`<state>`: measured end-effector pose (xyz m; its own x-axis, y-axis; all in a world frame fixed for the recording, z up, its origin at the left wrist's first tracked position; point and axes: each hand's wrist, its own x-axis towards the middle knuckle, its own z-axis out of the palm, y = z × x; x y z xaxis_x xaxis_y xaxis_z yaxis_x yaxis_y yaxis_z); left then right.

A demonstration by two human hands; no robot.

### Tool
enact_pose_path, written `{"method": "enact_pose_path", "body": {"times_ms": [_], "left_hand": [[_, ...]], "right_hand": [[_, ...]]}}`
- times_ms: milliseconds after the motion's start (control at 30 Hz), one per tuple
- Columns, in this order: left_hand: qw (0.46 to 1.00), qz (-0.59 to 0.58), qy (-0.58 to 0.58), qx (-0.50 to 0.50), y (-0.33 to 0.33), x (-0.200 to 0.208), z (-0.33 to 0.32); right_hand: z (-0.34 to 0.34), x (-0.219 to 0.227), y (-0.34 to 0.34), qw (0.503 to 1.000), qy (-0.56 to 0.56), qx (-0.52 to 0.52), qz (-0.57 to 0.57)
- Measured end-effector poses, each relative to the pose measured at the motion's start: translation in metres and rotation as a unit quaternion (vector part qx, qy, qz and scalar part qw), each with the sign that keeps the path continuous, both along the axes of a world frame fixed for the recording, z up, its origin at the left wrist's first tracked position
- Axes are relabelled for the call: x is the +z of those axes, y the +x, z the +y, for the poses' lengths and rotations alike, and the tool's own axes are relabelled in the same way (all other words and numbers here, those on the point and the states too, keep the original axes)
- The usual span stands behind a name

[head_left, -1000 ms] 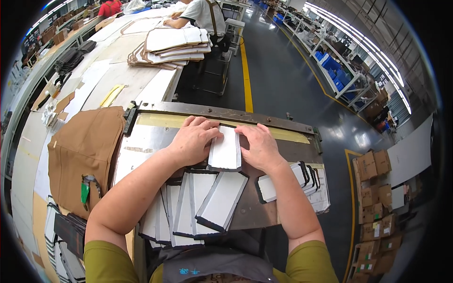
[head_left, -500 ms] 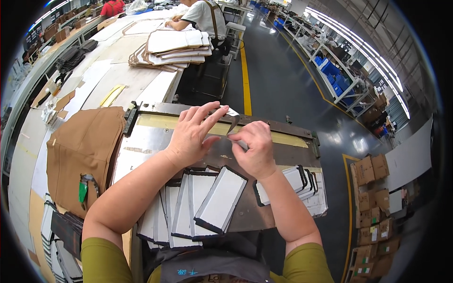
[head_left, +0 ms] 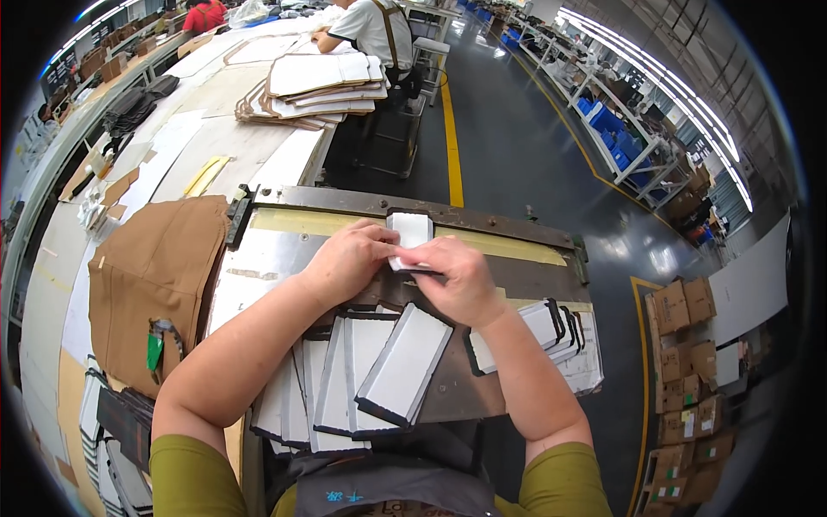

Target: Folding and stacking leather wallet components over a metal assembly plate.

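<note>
A small white panel with black edges [head_left: 412,227] lies on the metal work plate [head_left: 297,250], close to its far bar. My left hand [head_left: 349,258] has its fingers bent and closed at the panel's left edge. From the right, my right hand [head_left: 457,274] pinches the panel's near end, its fingertips meeting those of the left. Nearer to me, several white panels with black edges [head_left: 403,364] overlap in a fanned pile below my wrists. Partly behind my right forearm rests a second stack of such panels [head_left: 525,334].
A brown fabric piece [head_left: 155,276] lies left of the plate, with a green-handled tool [head_left: 155,351] on it. White brown-edged sheets [head_left: 323,77] are piled farther off, near a seated co-worker [head_left: 379,34]. Cardboard boxes [head_left: 685,388] stand right, beyond the aisle floor [head_left: 508,138].
The panel, earlier raised and seen edge-on between my hands, now lies flat with its white face up. My left hand has lowered and its spread fingers have closed; my right has moved slightly nearer.
</note>
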<state>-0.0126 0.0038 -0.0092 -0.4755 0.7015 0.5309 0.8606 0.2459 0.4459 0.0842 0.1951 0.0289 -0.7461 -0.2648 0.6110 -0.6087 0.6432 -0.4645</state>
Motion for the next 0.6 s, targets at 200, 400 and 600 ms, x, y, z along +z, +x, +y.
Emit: {"method": "enact_pose_path", "body": {"times_ms": [200,400,600], "left_hand": [[0.999,-0.027,-0.021,0.001,-0.003,0.0,-0.005],[0.998,0.023,-0.057,0.018,0.003,0.004,-0.005],[0.994,0.066,-0.052,0.071,0.001,-0.004,-0.002]], "right_hand": [[0.029,-0.014,-0.008,0.985,0.087,-0.027,-0.148],[0.023,-0.025,-0.009,0.977,0.17,-0.097,-0.084],[0.017,-0.027,-0.014,0.973,0.191,-0.118,-0.051]]}}
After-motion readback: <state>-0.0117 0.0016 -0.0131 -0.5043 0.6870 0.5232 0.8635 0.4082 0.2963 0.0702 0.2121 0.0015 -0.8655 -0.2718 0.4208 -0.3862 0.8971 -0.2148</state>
